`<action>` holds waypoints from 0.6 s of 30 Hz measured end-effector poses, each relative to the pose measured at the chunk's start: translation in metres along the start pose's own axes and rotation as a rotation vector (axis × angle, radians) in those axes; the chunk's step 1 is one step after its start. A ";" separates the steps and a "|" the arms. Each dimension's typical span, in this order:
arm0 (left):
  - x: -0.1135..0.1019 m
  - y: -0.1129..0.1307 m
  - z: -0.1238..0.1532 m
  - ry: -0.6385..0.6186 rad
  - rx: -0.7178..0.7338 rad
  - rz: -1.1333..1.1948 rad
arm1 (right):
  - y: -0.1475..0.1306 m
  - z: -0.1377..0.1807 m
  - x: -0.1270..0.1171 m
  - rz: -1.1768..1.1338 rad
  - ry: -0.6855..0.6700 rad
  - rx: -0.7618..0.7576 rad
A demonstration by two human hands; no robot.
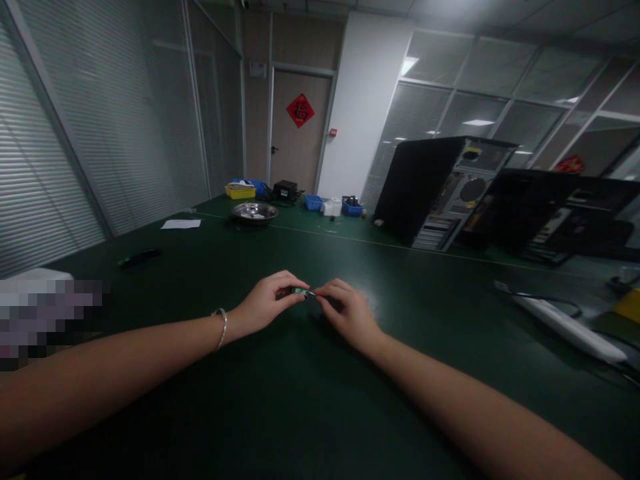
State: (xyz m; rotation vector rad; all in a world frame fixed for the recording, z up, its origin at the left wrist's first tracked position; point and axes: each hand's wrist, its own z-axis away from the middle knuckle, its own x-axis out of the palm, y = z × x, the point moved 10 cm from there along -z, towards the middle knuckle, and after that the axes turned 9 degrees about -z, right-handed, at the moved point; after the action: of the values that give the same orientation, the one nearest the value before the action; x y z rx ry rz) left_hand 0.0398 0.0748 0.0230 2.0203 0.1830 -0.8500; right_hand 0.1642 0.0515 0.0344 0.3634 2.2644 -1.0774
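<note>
Both of my hands meet over the dark green table [300, 400]. My left hand [267, 301], with a silver bracelet on its wrist, is closed in a pinch on a small green part [300, 291]. My right hand [345, 310] is closed too, its fingertips pinching the right end of the same small part, where a thin metal tip shows. The part is too small to name.
A metal bowl [255, 212], a white sheet [181, 224] and yellow and blue bins [240, 191] lie at the far end. A dark tool [139, 257] lies to the left. An open computer case [443, 190] stands to the right, with a white power strip [565, 325] nearer.
</note>
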 end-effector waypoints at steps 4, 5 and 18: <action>-0.003 0.003 0.001 0.033 0.043 -0.064 | 0.001 0.000 0.001 -0.008 -0.002 -0.014; -0.004 0.004 0.001 0.041 0.056 -0.060 | 0.000 0.000 0.001 -0.012 0.000 -0.019; 0.002 -0.005 -0.003 -0.005 -0.003 0.214 | -0.006 0.000 0.000 -0.134 0.004 -0.065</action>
State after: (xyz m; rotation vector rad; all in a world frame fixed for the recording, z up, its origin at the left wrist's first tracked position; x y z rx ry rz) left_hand 0.0404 0.0793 0.0192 1.9926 -0.0348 -0.7185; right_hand 0.1617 0.0480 0.0379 0.1896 2.3491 -1.0671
